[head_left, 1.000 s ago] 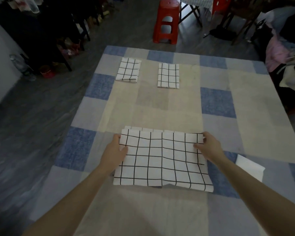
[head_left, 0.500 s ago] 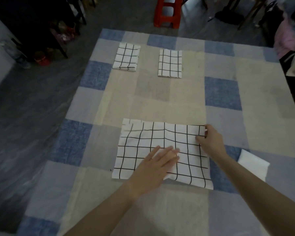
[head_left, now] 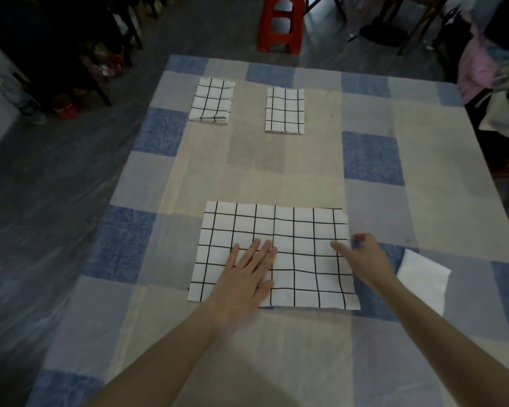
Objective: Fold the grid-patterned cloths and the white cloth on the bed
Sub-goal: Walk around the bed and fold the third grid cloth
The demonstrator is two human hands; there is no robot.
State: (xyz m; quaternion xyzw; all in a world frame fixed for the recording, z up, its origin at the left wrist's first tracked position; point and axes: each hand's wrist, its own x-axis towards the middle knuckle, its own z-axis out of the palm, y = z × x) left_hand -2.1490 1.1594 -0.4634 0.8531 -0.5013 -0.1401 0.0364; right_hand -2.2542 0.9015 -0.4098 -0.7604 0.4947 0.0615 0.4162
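Head view: the left hand (head_left: 249, 277) lies flat, fingers straight, pressing the big grid cloth (head_left: 294, 239) spread on the bed (head_left: 373, 201). The right hand (head_left: 362, 257) is at that cloth's right edge, blurred, fingers loosely curled; whether it pinches the edge cannot be told. Just right of the right hand lies the white cloth (head_left: 423, 274). Well beyond both hands sit two folded grid cloths, left (head_left: 212, 99) and right (head_left: 285, 110), apart from each other.
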